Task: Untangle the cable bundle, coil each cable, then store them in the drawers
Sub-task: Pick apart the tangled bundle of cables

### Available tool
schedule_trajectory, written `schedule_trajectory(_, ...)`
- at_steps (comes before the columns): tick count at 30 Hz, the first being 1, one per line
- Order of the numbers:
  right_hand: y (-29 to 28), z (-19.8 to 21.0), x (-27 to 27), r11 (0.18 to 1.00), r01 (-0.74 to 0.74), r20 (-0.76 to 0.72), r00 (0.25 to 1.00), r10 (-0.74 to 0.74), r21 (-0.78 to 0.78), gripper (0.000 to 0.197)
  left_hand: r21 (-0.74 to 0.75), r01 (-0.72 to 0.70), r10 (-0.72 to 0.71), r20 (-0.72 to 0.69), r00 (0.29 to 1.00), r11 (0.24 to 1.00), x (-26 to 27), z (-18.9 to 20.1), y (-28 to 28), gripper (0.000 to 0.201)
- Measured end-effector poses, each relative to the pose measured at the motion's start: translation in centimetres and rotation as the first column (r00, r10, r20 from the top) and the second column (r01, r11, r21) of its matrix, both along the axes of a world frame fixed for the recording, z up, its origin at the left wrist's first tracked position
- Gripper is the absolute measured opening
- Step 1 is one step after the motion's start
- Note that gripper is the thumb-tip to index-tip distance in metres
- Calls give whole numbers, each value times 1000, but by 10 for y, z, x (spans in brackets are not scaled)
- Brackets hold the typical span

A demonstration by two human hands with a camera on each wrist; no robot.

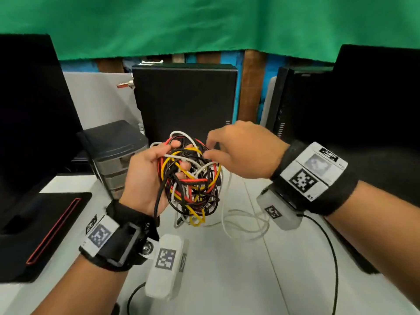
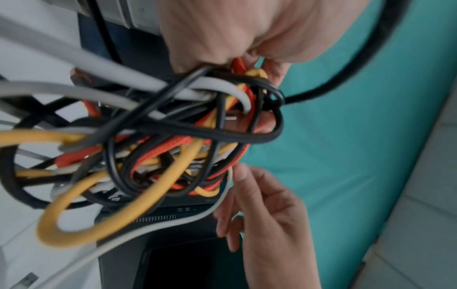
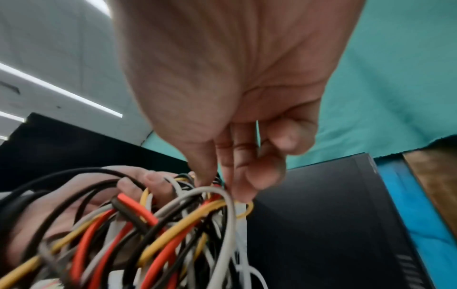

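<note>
My left hand [image 1: 168, 153] grips a tangled cable bundle [image 1: 193, 178] of black, red, yellow and white cables above the table, with the fingers hooked through its loops. The right hand [image 1: 210, 145] is at the bundle's top right, thumb and forefinger pinching into the strands; which strand I cannot tell. The left wrist view shows the bundle [image 2: 148, 146] under my left palm [image 2: 222, 29], with the right hand [image 2: 267, 205] beside it against a white strand. In the right wrist view the right fingertips [image 3: 205, 176] dip into the bundle [image 3: 160, 224]. A small grey drawer unit [image 1: 113, 160] stands behind my left hand, its drawers closed.
A white cable [image 1: 245, 223] trails from the bundle in loose loops on the white table [image 1: 227, 280]. A black computer case [image 1: 184, 98] stands behind, with dark monitors at left [image 1: 29, 121] and right [image 1: 375, 98]. A black device with a red stripe [image 1: 45, 223] lies front left.
</note>
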State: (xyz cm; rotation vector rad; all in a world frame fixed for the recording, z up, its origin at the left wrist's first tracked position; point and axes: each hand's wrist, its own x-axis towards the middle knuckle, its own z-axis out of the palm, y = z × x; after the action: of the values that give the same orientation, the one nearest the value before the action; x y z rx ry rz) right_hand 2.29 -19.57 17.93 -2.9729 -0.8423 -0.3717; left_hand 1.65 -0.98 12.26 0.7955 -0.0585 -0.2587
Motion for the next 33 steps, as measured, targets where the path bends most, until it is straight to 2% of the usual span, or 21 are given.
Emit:
schedule_trajectory(3, -6, -10, 0, 999, -30, -22, 999, 30, -13, 30, 0, -21, 21, -6, 1000, 1000, 4, -1, 4, 25)
schedule_trajectory(6, -10, -23, -4, 973, -58, 3, 998, 59, 222, 26, 8, -40, 40, 7, 999, 999, 4, -2, 3, 24)
schedule_trajectory(8, -7, -29, -8, 964, -59, 84, 996, 38, 258, 24, -3, -58, 58, 22, 998, 998, 5, -3, 2, 23)
schedule_trajectory(10, -3, -31, -11, 989, -93, 193, 979, 70, 114, 27, -9, -70, 70, 32, 997, 998, 5, -5, 1, 23)
schedule_trajectory(12, -1, -32, -8, 990, -142, 278, 950, 143, -25, 20, -7, -71, 72, 27, 997, 997, 6, -7, 1, 23)
schedule_trajectory(14, 0, -32, -4, 980, -145, 325, 928, 182, -135, 10, -15, -59, 59, 13, 998, 998, 6, -8, 2, 21)
schedule_trajectory(16, 1, -34, -2, 975, -105, 348, 922, 170, -198, 10, -12, -55, 55, 9, 998, 998, 7, -9, 2, 18)
schedule_trajectory(18, -4, -29, 2, 974, -25, 384, 917, 112, -225, 11, 47, -103, 102, 12, 995, 994, 9, -11, 2, 17)
schedule_trajectory(20, -23, -14, 15, 980, 62, 441, 897, 27, -187, 7, 143, -198, 199, 5, 980, 970, 13, -13, 2, 18)
schedule_trajectory(23, -73, 23, 37, 942, 328, 487, 836, -253, -73, 5, 245, -317, 328, -5, 945, 916, 21, -16, 14, 18)
schedule_trajectory(25, -123, 41, 58, 841, 539, 503, 713, -490, 56, 9, 294, -326, 347, -18, 938, 898, 27, -16, 30, 18)
schedule_trajectory(26, -146, 46, 65, 774, 622, 461, 656, -597, 117, 12, 288, -305, 328, -34, 944, 908, 29, -16, 39, 18)
schedule_trajectory(28, -172, 49, 72, 639, 752, 309, 576, -757, 161, 16, 221, -236, 255, -61, 965, 946, 32, -13, 52, 17)
schedule_trajectory(29, -170, 44, 68, 596, 793, 233, 561, -794, 123, 16, 194, -213, 230, -66, 971, 958, 33, -12, 53, 17)
schedule_trajectory(31, -156, 19, 64, 597, 802, 184, 583, -791, 26, 21, 212, -212, 229, -59, 972, 954, 33, -11, 49, 15)
schedule_trajectory(32, -145, 8, 63, 628, 778, 164, 619, -768, 4, 30, 244, -222, 240, -47, 970, 944, 32, -11, 44, 16)
schedule_trajectory(33, -124, 2, 55, 702, 712, 148, 692, -707, 21, 36, 273, -237, 254, -30, 967, 933, 31, -11, 39, 16)
